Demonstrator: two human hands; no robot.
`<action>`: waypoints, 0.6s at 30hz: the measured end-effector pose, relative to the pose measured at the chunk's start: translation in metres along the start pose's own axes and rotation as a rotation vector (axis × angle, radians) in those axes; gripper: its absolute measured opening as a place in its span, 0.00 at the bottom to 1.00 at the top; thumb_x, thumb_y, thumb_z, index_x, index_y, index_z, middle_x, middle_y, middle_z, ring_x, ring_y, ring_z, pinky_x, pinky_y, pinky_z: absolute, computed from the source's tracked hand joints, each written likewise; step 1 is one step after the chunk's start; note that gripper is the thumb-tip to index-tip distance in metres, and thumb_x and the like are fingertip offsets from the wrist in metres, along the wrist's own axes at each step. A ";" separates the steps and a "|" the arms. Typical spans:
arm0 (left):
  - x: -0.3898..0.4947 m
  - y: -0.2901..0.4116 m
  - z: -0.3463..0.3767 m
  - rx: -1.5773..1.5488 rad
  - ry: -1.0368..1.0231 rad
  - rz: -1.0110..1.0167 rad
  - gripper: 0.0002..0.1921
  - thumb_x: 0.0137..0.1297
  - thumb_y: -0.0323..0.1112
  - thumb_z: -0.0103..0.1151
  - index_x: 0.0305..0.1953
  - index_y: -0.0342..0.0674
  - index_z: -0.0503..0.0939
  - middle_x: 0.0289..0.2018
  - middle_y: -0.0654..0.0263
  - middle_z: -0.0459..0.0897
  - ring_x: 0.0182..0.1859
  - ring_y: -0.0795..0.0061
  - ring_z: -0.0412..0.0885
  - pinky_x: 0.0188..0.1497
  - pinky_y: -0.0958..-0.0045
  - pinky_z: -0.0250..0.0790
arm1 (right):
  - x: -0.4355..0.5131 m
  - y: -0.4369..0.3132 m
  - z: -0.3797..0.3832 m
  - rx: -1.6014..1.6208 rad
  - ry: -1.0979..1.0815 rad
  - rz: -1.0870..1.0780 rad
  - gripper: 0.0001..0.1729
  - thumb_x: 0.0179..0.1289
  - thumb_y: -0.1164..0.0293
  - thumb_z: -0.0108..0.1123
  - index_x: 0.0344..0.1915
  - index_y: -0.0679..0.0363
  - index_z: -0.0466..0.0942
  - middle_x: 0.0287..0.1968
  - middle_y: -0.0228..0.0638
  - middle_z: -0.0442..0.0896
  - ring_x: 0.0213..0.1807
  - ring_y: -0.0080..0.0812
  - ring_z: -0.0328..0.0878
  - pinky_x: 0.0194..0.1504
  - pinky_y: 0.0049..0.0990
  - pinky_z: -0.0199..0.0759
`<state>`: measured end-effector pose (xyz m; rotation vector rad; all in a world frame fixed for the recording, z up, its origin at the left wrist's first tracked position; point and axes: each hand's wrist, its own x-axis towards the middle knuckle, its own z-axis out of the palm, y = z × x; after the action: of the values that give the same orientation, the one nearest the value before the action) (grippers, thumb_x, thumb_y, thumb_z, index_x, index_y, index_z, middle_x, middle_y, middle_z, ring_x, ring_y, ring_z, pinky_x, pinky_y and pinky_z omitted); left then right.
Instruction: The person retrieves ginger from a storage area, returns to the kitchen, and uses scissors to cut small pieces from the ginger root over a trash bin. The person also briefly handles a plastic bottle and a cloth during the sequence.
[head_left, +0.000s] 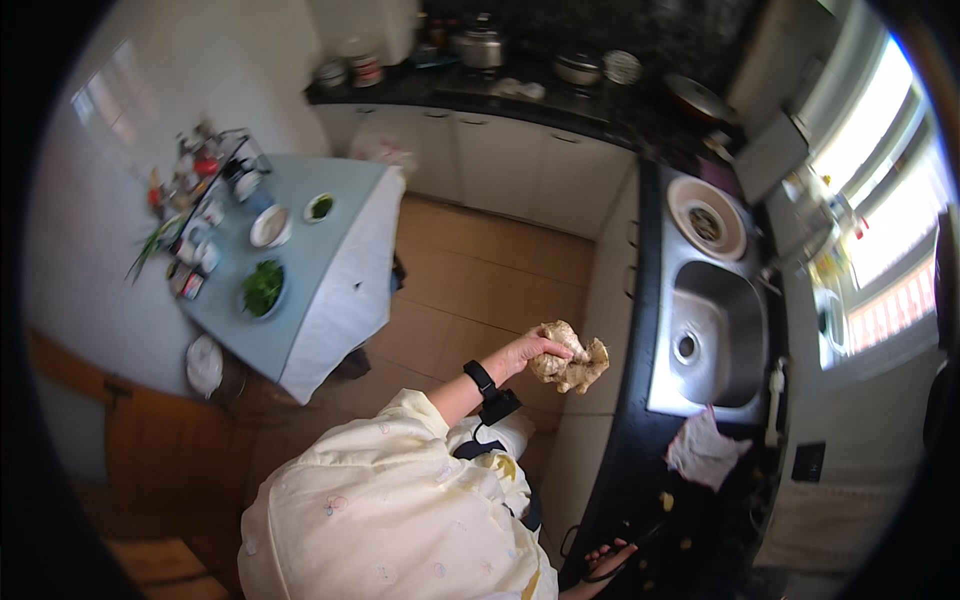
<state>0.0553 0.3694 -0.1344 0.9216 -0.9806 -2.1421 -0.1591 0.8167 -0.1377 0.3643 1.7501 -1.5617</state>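
My left hand grips a large, knobbly piece of ginger root, held in the air over the floor beside the lower cabinets. A black strap with a small device sits on that wrist. At the bottom of the view, my right hand is by the edge of the black countertop. Its fingers curl around a dark-handled tool that looks bladed; the dark surface behind it blurs its outline. Small yellowish pieces lie on the counter past that hand.
A crumpled cloth lies beside the steel sink. A pale basin stands beyond it. Leafy greens in a bowl, a white bowl and bottles occupy the table. Pots line the far counter.
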 end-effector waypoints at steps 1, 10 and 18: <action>-0.011 -0.002 -0.025 -0.057 0.025 0.058 0.15 0.47 0.28 0.71 0.39 0.40 0.80 0.38 0.67 0.84 0.41 0.75 0.82 0.47 0.71 0.75 | 0.005 -0.016 0.004 0.001 -0.056 0.114 0.30 0.66 0.55 0.56 0.64 0.57 0.67 0.51 0.45 0.81 0.55 0.47 0.77 0.59 0.39 0.69; -0.132 -0.002 -0.162 -0.288 0.431 0.318 0.21 0.47 0.28 0.70 0.46 0.36 0.78 0.42 0.64 0.83 0.44 0.73 0.82 0.48 0.71 0.75 | 0.069 -0.034 0.097 -0.302 -0.320 -0.036 0.36 0.57 0.28 0.46 0.41 0.48 0.66 0.17 0.26 0.65 0.14 0.24 0.62 0.14 0.24 0.60; -0.274 0.031 -0.255 -0.279 0.559 0.370 0.22 0.47 0.25 0.68 0.47 0.36 0.77 0.41 0.63 0.83 0.44 0.73 0.81 0.49 0.72 0.72 | 0.030 0.023 0.279 -0.626 -0.752 -0.087 0.33 0.62 0.34 0.48 0.42 0.54 0.68 0.19 0.29 0.65 0.15 0.27 0.61 0.17 0.28 0.61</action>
<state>0.4201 0.4572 -0.1403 1.0245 -0.5056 -1.5358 -0.0700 0.5510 -0.1681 -0.5478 1.5260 -0.9281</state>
